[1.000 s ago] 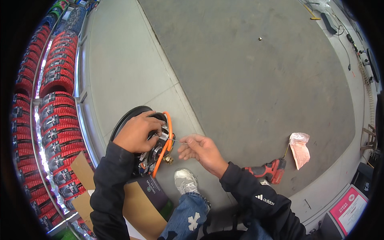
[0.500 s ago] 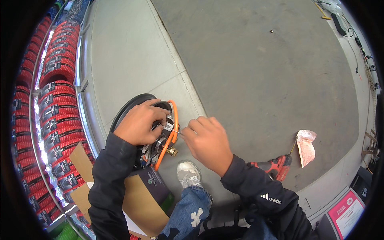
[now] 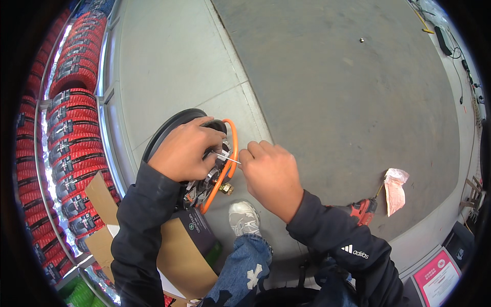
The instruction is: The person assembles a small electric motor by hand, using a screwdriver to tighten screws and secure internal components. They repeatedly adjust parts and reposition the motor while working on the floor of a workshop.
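Note:
A black wheel-like part with a dark rim, metal pieces and an orange cable stands on the floor ahead of me, tilted. Over its upper side lies my left hand, fingers curled at its inner parts, thumb and fingertips together around one end of a thin whitish strip. My right hand is closed just right of the orange cable, pinching the strip's other end. The strip stretches between both hands; its exact kind is unclear. A brass-coloured fitting sits at the lower right of the wheel part.
An opened cardboard box stands close below the wheel part, near my shoe. A red power drill and a pinkish paper lie to the right. Red-wrapped tyres fill a rack on the left.
The whole view has shifted slightly, so the wheel part and both hands appear a little higher and further right. Both hands keep their hold on the strip.

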A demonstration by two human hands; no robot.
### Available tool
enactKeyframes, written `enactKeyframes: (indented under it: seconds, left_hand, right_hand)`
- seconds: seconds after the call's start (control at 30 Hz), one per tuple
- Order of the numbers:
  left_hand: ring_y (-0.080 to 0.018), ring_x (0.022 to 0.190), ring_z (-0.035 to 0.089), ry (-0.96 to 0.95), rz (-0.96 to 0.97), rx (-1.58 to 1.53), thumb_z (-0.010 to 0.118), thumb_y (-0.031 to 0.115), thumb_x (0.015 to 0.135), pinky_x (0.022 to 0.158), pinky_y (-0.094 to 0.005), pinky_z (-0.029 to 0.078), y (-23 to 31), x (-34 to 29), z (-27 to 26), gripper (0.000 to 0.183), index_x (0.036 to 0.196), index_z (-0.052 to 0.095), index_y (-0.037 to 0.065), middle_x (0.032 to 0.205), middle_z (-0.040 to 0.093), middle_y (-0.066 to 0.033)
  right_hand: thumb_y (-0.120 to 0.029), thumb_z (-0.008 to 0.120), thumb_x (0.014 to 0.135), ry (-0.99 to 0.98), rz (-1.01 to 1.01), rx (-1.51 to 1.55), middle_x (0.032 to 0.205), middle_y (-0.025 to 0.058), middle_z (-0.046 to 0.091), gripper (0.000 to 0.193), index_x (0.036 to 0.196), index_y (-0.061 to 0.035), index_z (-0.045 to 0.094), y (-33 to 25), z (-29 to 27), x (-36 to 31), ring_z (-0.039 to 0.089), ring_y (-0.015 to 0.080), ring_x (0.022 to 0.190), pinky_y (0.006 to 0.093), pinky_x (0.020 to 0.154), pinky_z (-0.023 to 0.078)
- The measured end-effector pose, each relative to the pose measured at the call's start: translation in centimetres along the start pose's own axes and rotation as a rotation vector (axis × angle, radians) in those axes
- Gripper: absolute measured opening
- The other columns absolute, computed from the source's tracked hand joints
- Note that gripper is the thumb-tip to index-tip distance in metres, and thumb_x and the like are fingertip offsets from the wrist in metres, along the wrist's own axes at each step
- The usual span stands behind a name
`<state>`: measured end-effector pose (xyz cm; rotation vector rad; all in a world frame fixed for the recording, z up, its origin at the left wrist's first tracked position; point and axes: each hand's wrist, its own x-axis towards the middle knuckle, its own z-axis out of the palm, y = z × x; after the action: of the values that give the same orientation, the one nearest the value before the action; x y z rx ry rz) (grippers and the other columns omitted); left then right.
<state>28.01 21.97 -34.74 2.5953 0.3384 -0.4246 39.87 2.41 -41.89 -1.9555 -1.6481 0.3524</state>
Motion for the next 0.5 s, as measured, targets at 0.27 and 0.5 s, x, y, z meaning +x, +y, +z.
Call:
enactKeyframes:
  seconds: [0.27,0.5]
  left_hand:
    - [-0.0438,0.117,0.072,-0.062,-0.012,0.072,0.076,0.007,0.082,0.121,-0.0502,0.053,0.5,-0.3,-0.6,0.014,0.094,0.074,0.001,0.112,0.08,-0.0153]
    - [-0.0444,0.125,0.069,-0.064,0.018,0.067,0.077,0.009,0.083,0.12,-0.0512,0.053,-0.1,-0.4,-0.3,0.013,0.093,0.074,0.001,0.116,0.08,-0.0143]
  right_hand:
    - [-0.015,0.074,0.098,-0.199,0.194,0.367,0.091,0.0169,0.074,0.012,0.096,-0.0033,0.075,0.5,0.1,0.3,0.073,0.0405,0.088,0.0523,0.075,0.058]
    - [-0.019,0.076,0.097,-0.171,0.277,0.395,0.079,0.0175,0.074,0.017,0.09,-0.0029,0.077,0.2,-1.1,0.8,0.073,0.0425,0.077,0.0533,0.072,0.057]
